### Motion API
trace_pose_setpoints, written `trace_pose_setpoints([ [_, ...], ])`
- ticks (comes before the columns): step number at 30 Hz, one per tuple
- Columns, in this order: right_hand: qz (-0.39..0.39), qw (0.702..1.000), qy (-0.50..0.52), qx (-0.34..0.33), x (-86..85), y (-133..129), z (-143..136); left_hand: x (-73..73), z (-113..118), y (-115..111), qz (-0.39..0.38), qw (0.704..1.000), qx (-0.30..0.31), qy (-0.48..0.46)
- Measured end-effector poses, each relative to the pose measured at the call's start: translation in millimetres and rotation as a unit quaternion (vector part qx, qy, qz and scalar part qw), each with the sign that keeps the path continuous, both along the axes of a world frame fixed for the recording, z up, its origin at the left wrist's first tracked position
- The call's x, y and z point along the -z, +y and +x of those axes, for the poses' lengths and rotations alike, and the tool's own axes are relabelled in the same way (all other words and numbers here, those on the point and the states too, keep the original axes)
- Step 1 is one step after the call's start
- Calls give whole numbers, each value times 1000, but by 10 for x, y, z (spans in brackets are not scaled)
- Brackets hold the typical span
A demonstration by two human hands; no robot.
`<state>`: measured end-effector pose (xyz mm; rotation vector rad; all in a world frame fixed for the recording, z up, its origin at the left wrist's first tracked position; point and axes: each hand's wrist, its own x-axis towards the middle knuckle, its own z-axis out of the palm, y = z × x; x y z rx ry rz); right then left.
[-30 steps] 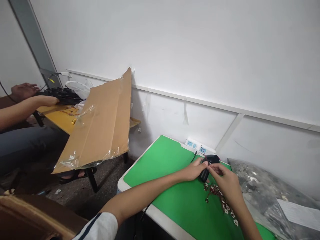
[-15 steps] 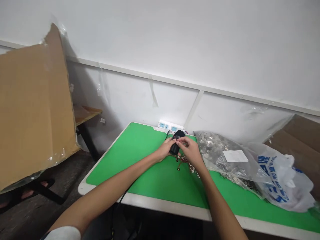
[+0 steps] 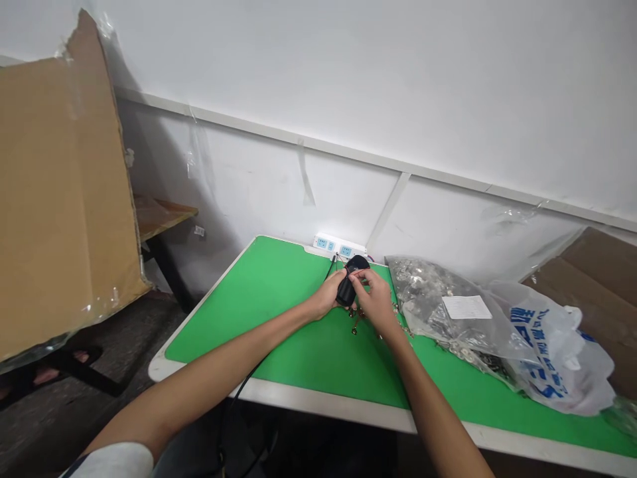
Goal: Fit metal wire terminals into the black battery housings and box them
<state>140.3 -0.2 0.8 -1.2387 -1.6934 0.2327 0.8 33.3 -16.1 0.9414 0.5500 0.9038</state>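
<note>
Near the back of the green tabletop, a black oblong device (image 3: 347, 290) with rounded ends is held up at a tilt. My left hand (image 3: 325, 297) wraps round its left side, fingers partly hidden behind it. My right hand (image 3: 375, 297) pinches at its upper face, with a thin reddish cord (image 3: 362, 271) at the fingertips. Where the cord ends is too small to tell. Just below the hands, small metal pieces on brownish cords (image 3: 355, 324) lie on the table, partly covered by my right hand and wrist.
A white power strip (image 3: 326, 243) sits against the wall, with a black cable (image 3: 329, 267) beside it. On the right lie a clear bag of metal parts (image 3: 423, 285) and a white printed plastic bag (image 3: 572, 372). Large cardboard (image 3: 64, 199) stands left; a person's foot (image 3: 47, 376) shows beneath.
The view has shifted slightly. My left hand keeps hold of the black device. My right fingers have moved a little over its face, and the cord now lies across its upper part.
</note>
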Motion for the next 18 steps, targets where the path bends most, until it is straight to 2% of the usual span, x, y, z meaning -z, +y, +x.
trace_pose_setpoints([
  [4,-1,1000,-14,4,31,-7,-10,67,24,-9,-12,999,-29,-7],
  [9,-9,1000,-9,10,99,23,-27,118,15,6,-28,999,-35,-12],
  [14,-25,1000,18,-2,107,71,-6,42,-28,27,-46,999,-13,-12],
  [18,-2,1000,8,4,45,38,14,-43,-40,34,-48,999,-6,6],
])
